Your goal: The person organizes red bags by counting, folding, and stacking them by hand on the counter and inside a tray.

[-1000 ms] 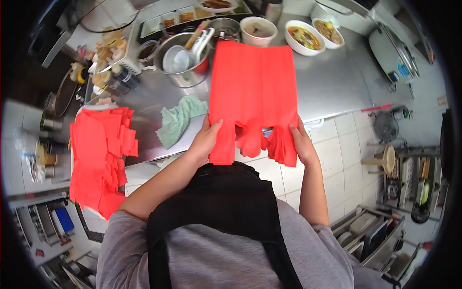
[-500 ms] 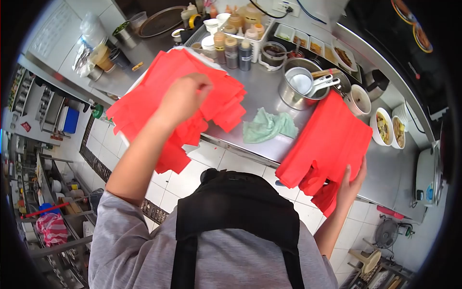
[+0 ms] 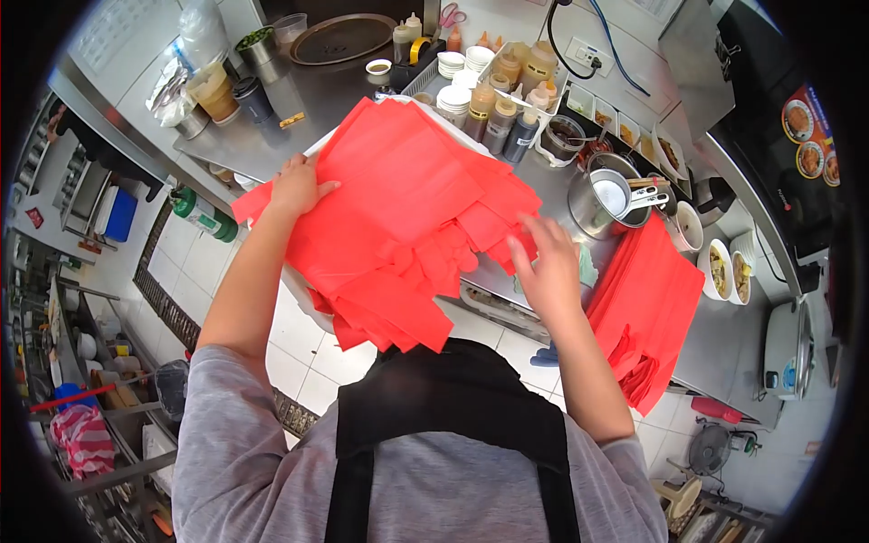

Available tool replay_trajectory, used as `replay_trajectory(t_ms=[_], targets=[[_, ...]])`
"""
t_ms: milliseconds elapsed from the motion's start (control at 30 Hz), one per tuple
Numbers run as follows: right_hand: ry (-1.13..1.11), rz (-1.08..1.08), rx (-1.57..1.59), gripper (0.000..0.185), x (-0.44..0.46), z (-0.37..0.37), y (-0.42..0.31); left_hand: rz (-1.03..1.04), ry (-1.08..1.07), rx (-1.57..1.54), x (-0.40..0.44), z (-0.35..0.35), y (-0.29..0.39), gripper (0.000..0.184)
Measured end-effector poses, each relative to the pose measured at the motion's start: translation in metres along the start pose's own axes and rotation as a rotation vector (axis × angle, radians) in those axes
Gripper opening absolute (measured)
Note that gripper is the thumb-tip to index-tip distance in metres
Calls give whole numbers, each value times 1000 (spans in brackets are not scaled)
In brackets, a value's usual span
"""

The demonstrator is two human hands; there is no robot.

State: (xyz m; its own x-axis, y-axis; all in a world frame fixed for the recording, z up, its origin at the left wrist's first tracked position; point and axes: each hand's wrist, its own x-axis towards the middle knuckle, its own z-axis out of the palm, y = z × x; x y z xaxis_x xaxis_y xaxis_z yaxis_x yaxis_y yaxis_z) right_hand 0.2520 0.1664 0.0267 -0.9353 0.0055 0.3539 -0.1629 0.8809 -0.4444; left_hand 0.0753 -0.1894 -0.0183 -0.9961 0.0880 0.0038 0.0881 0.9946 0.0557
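Note:
A loose, fanned-out pile of red cloth-like bags [image 3: 389,190] lies over a white tray [image 3: 312,299], of which only bits of the rim show. My left hand [image 3: 303,185] rests on the pile's left edge, thumb spread from the fingers. At the opposite edge is my right hand [image 3: 550,276], open with fingers apart; whether its fingertips touch the bags I cannot tell. A neater red stack [image 3: 647,308], with handle-like cut-outs at its near end, lies on the metal counter to the right, and neither hand is on it.
Sauce bottles [image 3: 498,122] crowd the back of the counter. Beside the right stack stand a metal pot [image 3: 593,204] with white-handled utensils and bowls of food [image 3: 718,271]. A green cloth [image 3: 588,267] is partly hidden behind my right hand. A green gas cylinder [image 3: 204,215] stands at left.
My right hand has left the right stack and come over to the left pile. My left hand, earlier raised over the pile with curled fingers, now lies at its left edge. The view has shifted.

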Motion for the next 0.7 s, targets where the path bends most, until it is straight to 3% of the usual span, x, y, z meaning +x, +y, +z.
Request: replay_trajectory(t_ms=[33, 100, 200, 333, 433, 467, 500, 533, 567, 633, 700], targets=[[3, 6, -12, 35, 13, 9, -7, -28, -14, 30, 1, -4, 6, 84], [19, 12, -341, 30, 37, 26, -21, 3, -41, 53, 9, 1, 6, 87], [-117, 120, -508, 32, 68, 54, -29, 33, -122, 83, 23, 6, 5, 87], [-197, 193, -472, 31, 82, 76, -40, 80, -153, 15, 26, 2, 4, 84], [-57, 140, -278, 25, 76, 69, -61, 213, 35, -211, 23, 1, 0, 88], [53, -6, 41, 23, 69, 61, -72, 230, 32, -214, 26, 0, -2, 88], [167, -153, 355, 22, 59, 51, -83, 291, 146, -407, 31, -3, -2, 86], [235, -140, 543, 22, 44, 38, -89, 352, 253, -605, 35, -7, 2, 86], [306, -126, 730, 22, 25, 20, -94, 376, 241, -615, 37, -14, 8, 86], [582, -82, 864, 19, -3, -25, -86, 507, -86, -1010, 32, -36, 23, 62], [951, 138, 723, 17, -15, -73, -72, 570, -537, -1069, 13, -68, 55, 42]])
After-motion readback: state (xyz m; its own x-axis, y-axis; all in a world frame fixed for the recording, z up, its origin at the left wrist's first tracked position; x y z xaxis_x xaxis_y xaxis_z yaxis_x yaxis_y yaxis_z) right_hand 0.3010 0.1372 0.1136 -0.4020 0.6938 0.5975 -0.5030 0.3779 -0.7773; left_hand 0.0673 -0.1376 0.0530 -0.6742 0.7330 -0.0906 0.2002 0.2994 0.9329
